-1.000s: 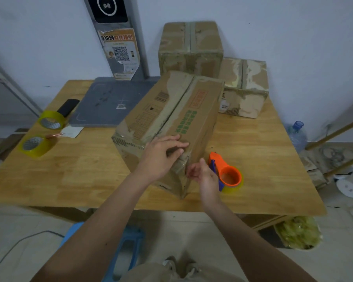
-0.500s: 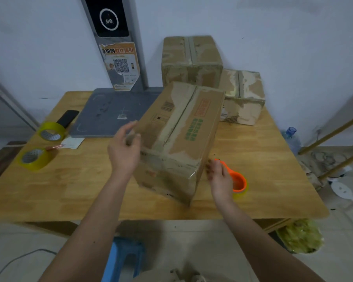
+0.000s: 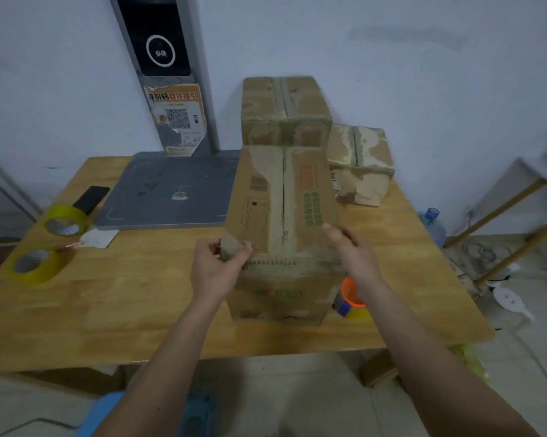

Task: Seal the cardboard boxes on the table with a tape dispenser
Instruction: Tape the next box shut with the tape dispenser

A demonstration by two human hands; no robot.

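Note:
A long brown cardboard box (image 3: 281, 216) stands lengthwise in front of me on the wooden table (image 3: 124, 304), its taped centre seam running away from me. My left hand (image 3: 217, 268) grips its near left top corner. My right hand (image 3: 351, 247) presses flat against its near right side. The orange tape dispenser (image 3: 349, 298) lies on the table just right of the box, partly hidden behind my right wrist. Two more taped boxes stand at the back: a tall one (image 3: 285, 111) and a smaller one (image 3: 360, 165).
Two yellow tape rolls (image 3: 65, 220) (image 3: 35, 264) lie near the table's left edge, beside a black phone (image 3: 91, 198) and a white card. A grey flat board (image 3: 171, 190) lies at the back left. A water bottle (image 3: 433, 222) stands on the floor right.
The box has been turned from a diagonal position to straight lengthwise. My left hand moved from its left side to its near left corner; my right hand rose onto its right side.

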